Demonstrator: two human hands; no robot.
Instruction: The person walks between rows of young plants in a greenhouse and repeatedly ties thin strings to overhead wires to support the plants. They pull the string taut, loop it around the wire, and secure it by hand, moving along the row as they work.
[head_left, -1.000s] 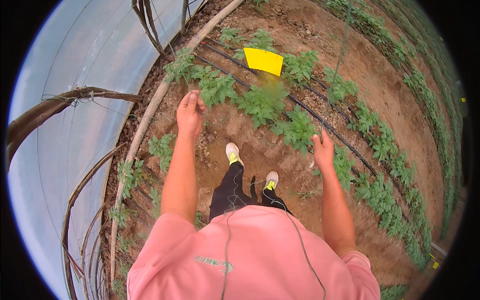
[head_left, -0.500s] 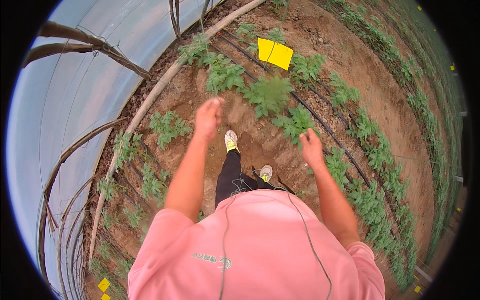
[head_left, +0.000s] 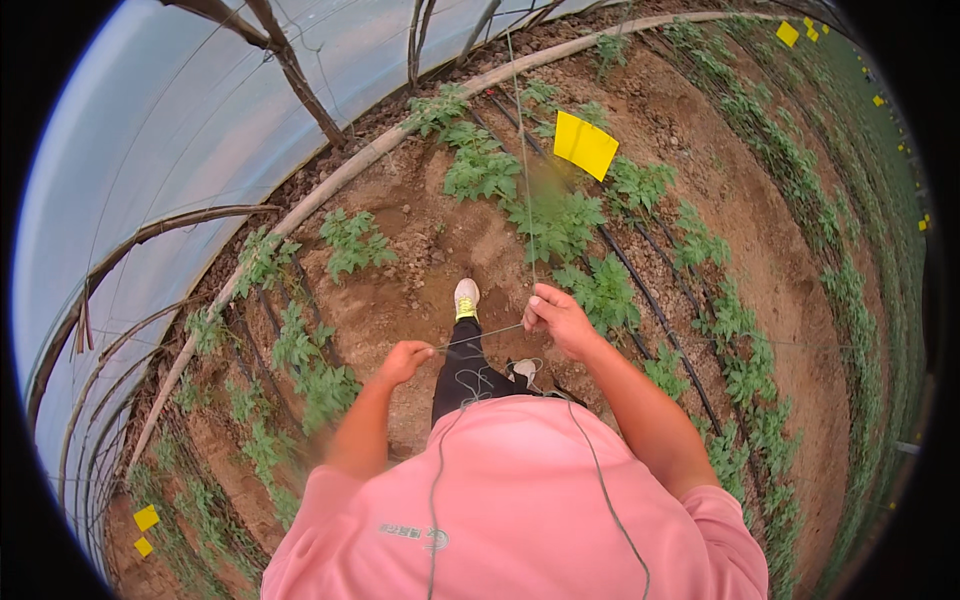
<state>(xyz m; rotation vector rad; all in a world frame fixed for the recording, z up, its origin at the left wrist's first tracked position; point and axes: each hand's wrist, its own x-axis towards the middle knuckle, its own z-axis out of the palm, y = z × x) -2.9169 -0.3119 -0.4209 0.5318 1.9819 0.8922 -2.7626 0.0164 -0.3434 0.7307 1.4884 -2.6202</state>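
A thin pale string [head_left: 484, 334] stretches between my two hands above the brown soil. My left hand [head_left: 404, 359] is closed around one end of it. My right hand [head_left: 556, 315] pinches the other end, and from there the string rises straight up past a yellow card [head_left: 585, 144]. My white shoe [head_left: 466, 297] stands on the soil path just beyond my hands. Low green plants [head_left: 602, 289] grow right next to my right hand.
Rows of leafy green plants [head_left: 480, 170] run along black drip lines [head_left: 655, 310]. A pale pipe [head_left: 330, 190] and curved hoops [head_left: 170, 235] edge the plastic tunnel wall on the left. More yellow cards [head_left: 146, 518] hang lower left and top right.
Both hands have drawn in closer to my body and now hold the string taut between them. The view has swung, so the yellow card sits further right.
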